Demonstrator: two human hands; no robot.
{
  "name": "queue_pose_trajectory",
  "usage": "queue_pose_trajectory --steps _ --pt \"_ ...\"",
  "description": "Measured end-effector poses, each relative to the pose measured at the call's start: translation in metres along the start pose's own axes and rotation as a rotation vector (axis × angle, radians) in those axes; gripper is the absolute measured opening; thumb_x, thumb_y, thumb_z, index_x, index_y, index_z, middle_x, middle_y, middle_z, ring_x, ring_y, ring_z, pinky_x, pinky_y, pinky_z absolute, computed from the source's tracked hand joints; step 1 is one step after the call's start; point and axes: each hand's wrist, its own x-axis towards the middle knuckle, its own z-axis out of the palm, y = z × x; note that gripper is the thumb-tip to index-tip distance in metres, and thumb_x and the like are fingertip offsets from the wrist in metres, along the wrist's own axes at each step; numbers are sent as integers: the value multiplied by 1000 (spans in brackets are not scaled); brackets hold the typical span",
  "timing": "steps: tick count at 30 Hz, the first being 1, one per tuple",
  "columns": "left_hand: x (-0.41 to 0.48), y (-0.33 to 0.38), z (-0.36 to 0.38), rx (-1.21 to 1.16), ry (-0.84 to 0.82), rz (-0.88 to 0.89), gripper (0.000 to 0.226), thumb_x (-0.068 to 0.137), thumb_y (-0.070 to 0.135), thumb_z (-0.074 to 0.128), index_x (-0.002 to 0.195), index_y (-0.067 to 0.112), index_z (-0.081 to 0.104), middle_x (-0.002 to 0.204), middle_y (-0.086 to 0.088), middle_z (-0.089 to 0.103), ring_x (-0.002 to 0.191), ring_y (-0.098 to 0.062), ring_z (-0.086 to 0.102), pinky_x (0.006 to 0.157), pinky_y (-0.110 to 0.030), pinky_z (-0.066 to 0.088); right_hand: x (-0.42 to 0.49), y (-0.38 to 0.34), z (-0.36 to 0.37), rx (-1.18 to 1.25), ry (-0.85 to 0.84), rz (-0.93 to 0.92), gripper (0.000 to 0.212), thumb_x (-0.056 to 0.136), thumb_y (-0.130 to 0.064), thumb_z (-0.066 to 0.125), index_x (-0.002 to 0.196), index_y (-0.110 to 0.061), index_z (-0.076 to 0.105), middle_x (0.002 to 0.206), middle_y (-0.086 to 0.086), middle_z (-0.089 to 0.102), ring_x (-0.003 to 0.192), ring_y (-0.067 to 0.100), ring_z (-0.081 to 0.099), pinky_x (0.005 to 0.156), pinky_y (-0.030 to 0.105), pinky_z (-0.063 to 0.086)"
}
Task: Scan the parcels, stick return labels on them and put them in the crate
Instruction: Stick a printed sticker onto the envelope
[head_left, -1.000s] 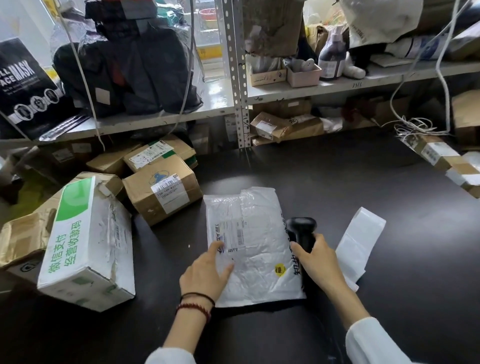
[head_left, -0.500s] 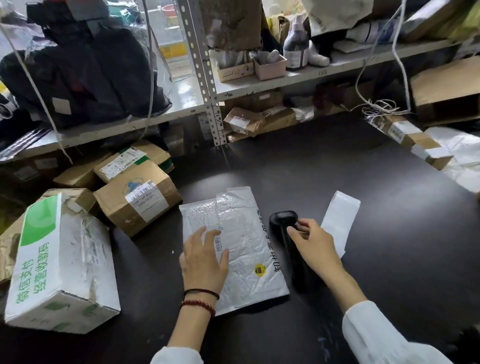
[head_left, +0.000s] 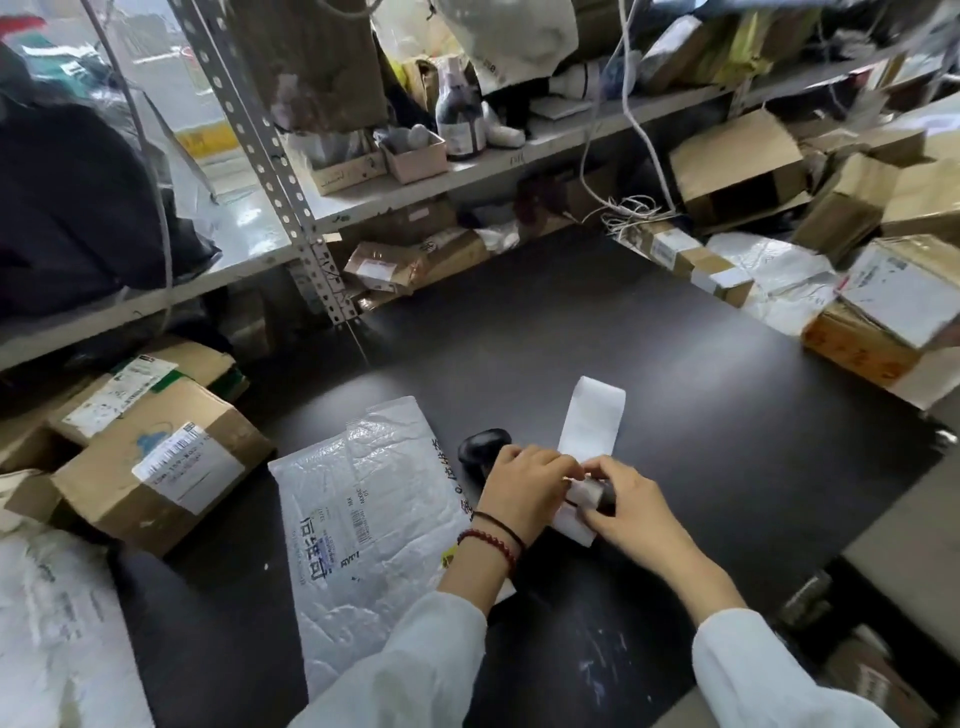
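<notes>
The parcel (head_left: 363, 525) lies on the table (head_left: 675, 374), scanner (head_left: 480, 452) and label strip (head_left: 592, 421) just right.

Left sleeve (head_left: 415, 660): mine, white, long, loose plain fabric, cuff stopping short of wrist.
Right sleeve (head_left: 769, 670): same white, same cut.
Left wrist: thin black cord band (head_left: 501, 525); red bead bracelet (head_left: 491, 543) just beside it, nearer cuff.
Left grip (head_left: 524, 488), right grip (head_left: 631, 506): both bare.

Hands: my left hand (head_left: 524, 488) and right hand (head_left: 634, 512) pinch the white paper label strip (head_left: 592, 415).
Behind them: black handheld scanner (head_left: 480, 448).
Left: white plastic mailer parcel (head_left: 363, 519), flat.
</notes>
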Motion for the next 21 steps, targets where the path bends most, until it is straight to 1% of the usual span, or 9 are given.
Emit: queue_pose_trajectory --steps 2,4,6,9,11,14,16,20,21 --pt "2 0 8 -64 -29 -28 19 73 32 45 76 27 63 76 12 65 70 -14 64 69 -23 28 -1 8 4 26 17 21 43 79 -8 68 115 -28 54 114 -8 58 105 12 54 85 20 39" --pt "1 -1 12 -103 5 -51 13 73 33 55 83 29 62 82 13 64 77 -12 63 73 -22 30 -3 15 7 62 57 26 44 79 -11 69 115 -31 53 114 -9 59 106 11 55 86 21 42" --pt "2 -1 12 -96 -15 -45 26 66 37 72 88 31 61 90 16 65 85 -10 62 76 -22 29 -4 19 9 101 96 35 42 81 -13 70 115 -28 53 113 -8 60 105 10 55 85 21 41" --pt "2 1 13 -67 -42 -48 41 53 40 84 86 33 61 87 18 65 81 -8 64 76 -21 28 -4 21 14 105 118 35 37 82 -13 71 113 -24 54 109 -7 59 101 10 55 80 15 38" --pt "1 1 16 -68 -9 -32 37 58 43 81 88 35 60 85 18 65 78 -7 64 76 -21 27 -3 23 16 94 154 10 34 82 -10 71 110 -21 57 107 -9 57 99 9 55 78 8 37" --pt "0 -3 20 -31 44 29 27 73 54 54 92 37 59 87 18 63 80 -7 61 75 -21 29 -3 26 18 70 188 -27 35 81 -3 68 111 -20 61 107 -12 53 100 7 52 81 2 35" --pt "1 -4 22 -8 65 46 27 75 54 48 90 35 61 85 17 63 79 -8 60 74 -21 30 -3 26 19 76 195 -46 37 81 -3 67 112 -21 61 108 -12 55 101 5 52 83 2 35" --pt "2 -2 21 -18 78 28 23 71 47 46 79 32 61 76 15 59 71 -10 59 70 -21 30 -3 25 22 138 234 -35 38 79 -9 72 109 -26 57 109 -12 60 101 5 56 87 13 42" --pt "2 -2 21 -10 82 22 23 69 46 46 77 31 61 74 15 58 69 -11 59 69 -21 30 -3 24 22 141 239 -38 36 79 -10 73 107 -27 58 108 -12 61 100 5 57 86 13 43"
